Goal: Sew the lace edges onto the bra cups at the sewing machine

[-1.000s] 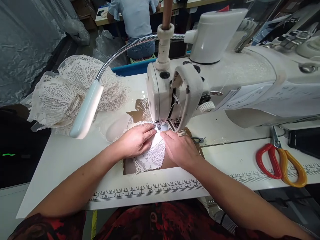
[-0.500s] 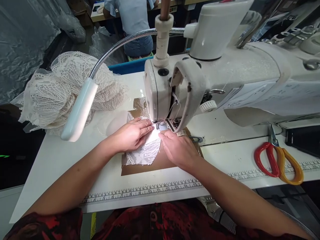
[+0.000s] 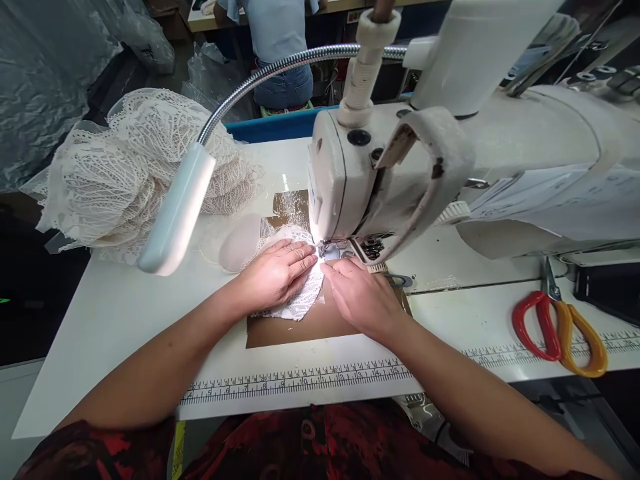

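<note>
Left hand flat on lace piece, fingers together; right hand curled at its edge, cannot tell if pinching; lace heap at far-left corner of table

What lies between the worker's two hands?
In the head view: white lace, then brown sheet nearer the right hand, with the presser foot beyond.

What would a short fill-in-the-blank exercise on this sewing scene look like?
The ____ hand is nearer the scissors.
The scissors have one orange handle and one ____ handle.
The left hand rests on lace that is ____ in colour.
The lace pile lies to the ____ of the sewing machine.
Missing words: right; red; white; left.
</note>
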A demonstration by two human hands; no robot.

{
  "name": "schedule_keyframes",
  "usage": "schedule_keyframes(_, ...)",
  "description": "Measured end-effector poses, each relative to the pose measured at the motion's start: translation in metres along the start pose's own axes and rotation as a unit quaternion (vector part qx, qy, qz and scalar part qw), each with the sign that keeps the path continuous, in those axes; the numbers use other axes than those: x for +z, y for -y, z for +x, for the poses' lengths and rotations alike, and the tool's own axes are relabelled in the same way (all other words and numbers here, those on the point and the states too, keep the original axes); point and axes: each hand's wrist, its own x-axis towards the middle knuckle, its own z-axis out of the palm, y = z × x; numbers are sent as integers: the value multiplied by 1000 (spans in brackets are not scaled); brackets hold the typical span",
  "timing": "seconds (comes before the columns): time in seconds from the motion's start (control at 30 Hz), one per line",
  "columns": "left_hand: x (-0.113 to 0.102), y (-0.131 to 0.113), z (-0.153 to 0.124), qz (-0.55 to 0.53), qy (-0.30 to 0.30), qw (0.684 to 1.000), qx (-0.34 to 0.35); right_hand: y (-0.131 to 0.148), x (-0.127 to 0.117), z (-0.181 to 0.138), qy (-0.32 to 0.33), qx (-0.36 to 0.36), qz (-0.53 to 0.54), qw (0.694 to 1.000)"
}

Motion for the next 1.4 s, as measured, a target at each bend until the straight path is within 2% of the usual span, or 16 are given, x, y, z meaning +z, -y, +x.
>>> schedule_keyframes(0.1, 2, 2, -1, 2, -14, 1000, -8, -1, -1, -1, 1, -8, -7, 1000)
schedule_keyframes(0.27, 5, 4, -4, 14, -29, 999, -9, -5, -3, -2, -14, -74, -14, 997)
schedule_keyframes(0.4, 7, 2, -6, -5, -48, 999, 22, -7, -1, -4, -36, -85, -25, 995)
schedule_keyframes(0.5, 8, 0, -6, -15, -44, 998, 41, -6, -1, -3, -39, -77, -42, 995)
schedule_keyframes(0.73, 7, -1, -3, -14, -40, 999, 28, -1, 0, 0, -21, -4, -71, 997)
schedule_keyframes(0.9, 5, 0, -3, -5, -38, 999, 31, -1, 1, -1, -32, 15, -81, 996)
schedule_keyframes(0.97, 5, 0, -4, -8, -34, 999, 34, -3, 1, -2, -44, 3, -67, 997)
schedule_keyframes(1.17, 4, -1, -5, -39, -20, 998, 35, -8, -1, -4, -43, -104, -20, 993)
schedule_keyframes(1.4, 0, -7, -4, -42, -22, 999, 20, -8, 0, -6, -50, -87, -43, 994)
